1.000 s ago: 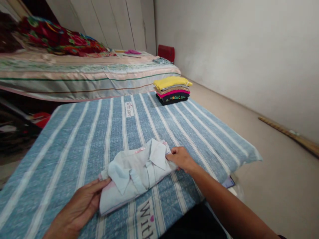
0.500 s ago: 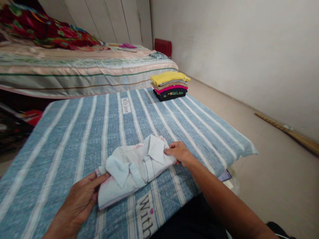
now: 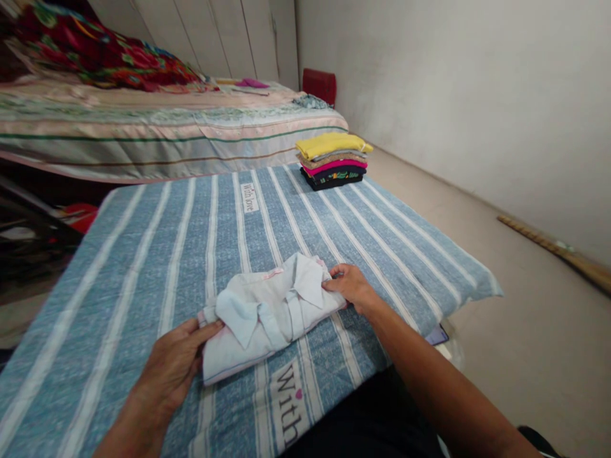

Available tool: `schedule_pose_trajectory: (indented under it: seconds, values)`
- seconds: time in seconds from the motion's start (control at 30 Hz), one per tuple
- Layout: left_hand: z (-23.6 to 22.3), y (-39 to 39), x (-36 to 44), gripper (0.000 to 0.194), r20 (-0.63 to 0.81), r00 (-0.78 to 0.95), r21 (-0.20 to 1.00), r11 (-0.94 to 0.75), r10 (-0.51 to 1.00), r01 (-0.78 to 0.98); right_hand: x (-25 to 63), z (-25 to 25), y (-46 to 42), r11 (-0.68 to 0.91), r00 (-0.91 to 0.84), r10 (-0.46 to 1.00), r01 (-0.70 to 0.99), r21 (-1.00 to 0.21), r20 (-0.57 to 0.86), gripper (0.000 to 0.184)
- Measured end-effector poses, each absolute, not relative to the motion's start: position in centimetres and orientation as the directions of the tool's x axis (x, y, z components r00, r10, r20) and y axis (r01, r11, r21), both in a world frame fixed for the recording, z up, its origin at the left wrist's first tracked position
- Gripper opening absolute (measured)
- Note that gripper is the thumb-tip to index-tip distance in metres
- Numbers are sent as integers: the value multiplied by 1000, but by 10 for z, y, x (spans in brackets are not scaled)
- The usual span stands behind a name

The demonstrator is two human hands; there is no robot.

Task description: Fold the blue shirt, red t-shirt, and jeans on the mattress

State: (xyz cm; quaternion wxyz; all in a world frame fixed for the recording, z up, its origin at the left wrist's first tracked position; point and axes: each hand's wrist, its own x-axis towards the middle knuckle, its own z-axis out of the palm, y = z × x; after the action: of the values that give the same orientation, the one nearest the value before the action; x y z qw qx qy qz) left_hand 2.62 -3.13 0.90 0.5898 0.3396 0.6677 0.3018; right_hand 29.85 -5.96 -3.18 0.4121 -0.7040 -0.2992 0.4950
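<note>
A pale, light-blue collared shirt [image 3: 267, 337], folded into a flat bundle with its collar facing up, lies on the blue-and-white striped bedding [image 3: 157, 254]. At its left end my left hand [image 3: 179, 359] grips the edge, thumb on top and fingers tucked beneath. My right hand [image 3: 351, 286] pinches the opposite end beside the collar, with some fingertips hidden under the cloth. A small label shows inside the neckline.
Beyond the shirt, a stack of folded clothes [image 3: 334, 162] with a yellow piece on top stands at the far edge. Behind it are another bed [image 3: 191, 146] with a red floral blanket [image 3: 114, 54], and a red case [image 3: 319, 87]. A wooden strip [image 3: 554, 248] lies along the wall.
The whole scene has shifted slightly right and up as the camera view moved. Both hands keep the same hold on the shirt, which stays folded.
</note>
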Motion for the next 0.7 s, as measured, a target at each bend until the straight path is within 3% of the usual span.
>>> schedule_pose_trajectory:
  seconds: [0.13,0.37,0.7]
  values:
    - [3,-30,13,33,-581,24,811,576,814,101,299,-34,-63,-459,315,845,16,-888,-431,20]
    - [-5,-21,1,25,-554,15,831,552,832,68,299,-45,-65,-439,312,862,71,-895,-398,21]
    - [-7,-13,0,30,-557,7,829,556,830,61,296,-50,-65,-423,326,870,104,-900,-371,21]
